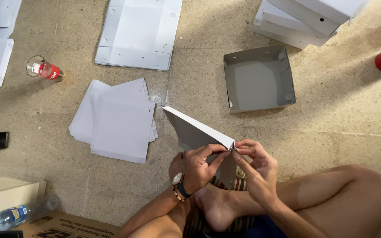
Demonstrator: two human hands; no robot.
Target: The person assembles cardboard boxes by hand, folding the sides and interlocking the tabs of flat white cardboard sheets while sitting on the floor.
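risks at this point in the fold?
Both the left hand and right hand pinch only one corner of the half-folded grey box blank; the rest hangs unsupported, so the crease may run crooked or the board may bend. The glass cup stands close to the stack of flat blanks, so a spill could wet them.

Both hands, left [198, 167] and right [256, 169], fingertips pinched together, legs crossed.
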